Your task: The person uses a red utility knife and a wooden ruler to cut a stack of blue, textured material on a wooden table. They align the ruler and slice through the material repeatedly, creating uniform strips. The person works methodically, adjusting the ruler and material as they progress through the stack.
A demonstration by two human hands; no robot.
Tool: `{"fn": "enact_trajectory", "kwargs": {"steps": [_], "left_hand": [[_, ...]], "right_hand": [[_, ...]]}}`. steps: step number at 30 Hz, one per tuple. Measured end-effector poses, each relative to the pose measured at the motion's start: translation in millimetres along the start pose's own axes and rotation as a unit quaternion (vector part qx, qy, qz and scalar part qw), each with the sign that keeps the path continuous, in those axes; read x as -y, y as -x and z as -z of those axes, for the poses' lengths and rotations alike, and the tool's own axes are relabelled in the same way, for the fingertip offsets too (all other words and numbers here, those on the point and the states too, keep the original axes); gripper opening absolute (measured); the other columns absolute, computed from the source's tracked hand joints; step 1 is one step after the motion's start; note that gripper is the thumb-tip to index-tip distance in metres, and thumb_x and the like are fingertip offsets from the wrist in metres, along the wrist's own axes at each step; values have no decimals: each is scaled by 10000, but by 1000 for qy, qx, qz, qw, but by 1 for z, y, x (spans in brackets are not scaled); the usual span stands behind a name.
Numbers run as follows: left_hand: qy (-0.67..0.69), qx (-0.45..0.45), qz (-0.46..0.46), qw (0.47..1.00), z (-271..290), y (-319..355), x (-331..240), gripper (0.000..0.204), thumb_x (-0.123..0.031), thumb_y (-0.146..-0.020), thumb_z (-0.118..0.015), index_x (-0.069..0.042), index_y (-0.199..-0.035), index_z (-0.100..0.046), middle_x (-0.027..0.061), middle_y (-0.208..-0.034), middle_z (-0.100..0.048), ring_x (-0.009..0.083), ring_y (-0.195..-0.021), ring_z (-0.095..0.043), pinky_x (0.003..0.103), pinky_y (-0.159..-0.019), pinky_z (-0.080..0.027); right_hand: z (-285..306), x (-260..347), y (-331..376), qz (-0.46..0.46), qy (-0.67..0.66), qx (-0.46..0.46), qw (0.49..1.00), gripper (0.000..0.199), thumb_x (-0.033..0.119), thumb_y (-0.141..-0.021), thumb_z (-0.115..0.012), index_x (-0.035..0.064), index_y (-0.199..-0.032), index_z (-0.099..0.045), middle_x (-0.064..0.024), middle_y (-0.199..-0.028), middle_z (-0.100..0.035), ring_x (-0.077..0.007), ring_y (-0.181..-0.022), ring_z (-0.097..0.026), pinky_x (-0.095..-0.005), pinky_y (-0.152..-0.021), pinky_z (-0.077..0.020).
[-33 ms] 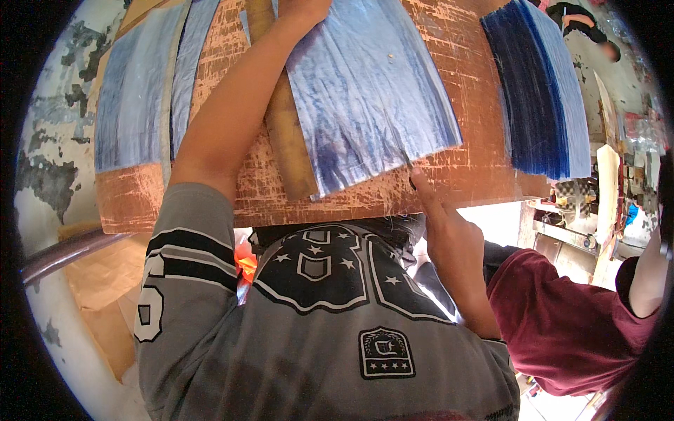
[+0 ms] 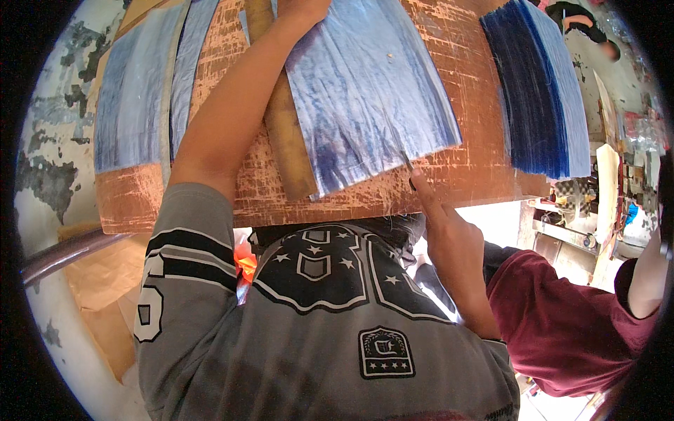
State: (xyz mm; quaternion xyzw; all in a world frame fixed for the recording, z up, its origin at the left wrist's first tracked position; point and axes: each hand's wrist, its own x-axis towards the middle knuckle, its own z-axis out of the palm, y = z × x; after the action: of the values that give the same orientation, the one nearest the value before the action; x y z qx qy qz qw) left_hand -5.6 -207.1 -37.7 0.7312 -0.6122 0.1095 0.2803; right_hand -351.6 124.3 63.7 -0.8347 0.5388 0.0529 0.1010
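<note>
A streaky blue-and-white sheet [image 2: 358,98], wrinkled toward its near edge, lies on the scratched brown board [image 2: 484,133]. Along its left side runs a flat yellowish-brown strip [image 2: 289,140], like a wooden ruler. My left hand [image 2: 305,10] rests at the top edge of the view, over the strip and the sheet; its fingers are mostly cut off. At the sheet's near edge, my right hand [image 2: 451,235] is closed round a thin, dark-tipped knife [image 2: 405,156], index finger stretched along it. The knife's tip touches the sheet, and its handle is largely hidden by the hand.
Blue sheets [image 2: 130,98] lie at the board's left. A thick stack of dark and light blue sheets [image 2: 540,91] stands at its right. A person in a maroon shirt [image 2: 569,316] is close by my right arm. Brown paper [image 2: 105,281] lies below left.
</note>
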Motion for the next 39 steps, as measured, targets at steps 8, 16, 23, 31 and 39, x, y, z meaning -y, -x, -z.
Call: {"fn": "enact_trajectory", "kwargs": {"steps": [8, 16, 23, 31, 39], "left_hand": [[16, -18, -37, 999, -10, -7, 4, 292, -179, -1005, -503, 8, -1147, -675, 254, -1281, -655, 421, -1280, -561, 580, -1088, -446], [17, -5, -17, 1000, -4, -1, 0, 285, -179, -994, -512, 6, -1135, -677, 251, -1254, -653, 419, -1259, -562, 576, -1060, -452], [15, -23, -7, 1000, -9, -4, 6, 277, -179, -991, -520, 6, -1122, -678, 242, -1238, -650, 413, -1236, -564, 570, -1048, -452], [22, -1, -12, 1000, 3, 1, 0, 280, -179, -999, -513, 7, -1129, -677, 230, -1245, -648, 404, -1261, -549, 569, -1068, -437], [26, -22, -14, 999, -2, 1, -1, 291, -176, -1004, -497, 7, -1145, -673, 234, -1250, -645, 405, -1266, -551, 582, -1084, -428]], "right_hand": [[-6, 2, 22, -15, -25, 8, 1000, 875, -38, -866, -588, 279, -1656, -384, -129, -885, -671, -320, -742, -702, -450, -602, -558], [14, -1, 27, -59, -102, 1, 993, 643, 57, -999, -621, 247, -1598, -484, -150, -898, -749, -363, -761, -725, -462, -656, -536], [21, 2, -17, -82, -175, -79, 978, 545, 87, -1056, -587, 265, -1568, -533, -205, -1111, -762, -401, -919, -753, -466, -758, -557], [10, 16, -75, -27, -106, -89, 990, 618, 116, -1044, -625, 305, -1611, -469, -201, -818, -698, -366, -695, -701, -484, -643, -511], [8, 14, -79, -2, -56, -70, 996, 685, 112, -1028, -618, 296, -1647, -391, -155, -780, -694, -303, -680, -718, -476, -603, -545]]}}
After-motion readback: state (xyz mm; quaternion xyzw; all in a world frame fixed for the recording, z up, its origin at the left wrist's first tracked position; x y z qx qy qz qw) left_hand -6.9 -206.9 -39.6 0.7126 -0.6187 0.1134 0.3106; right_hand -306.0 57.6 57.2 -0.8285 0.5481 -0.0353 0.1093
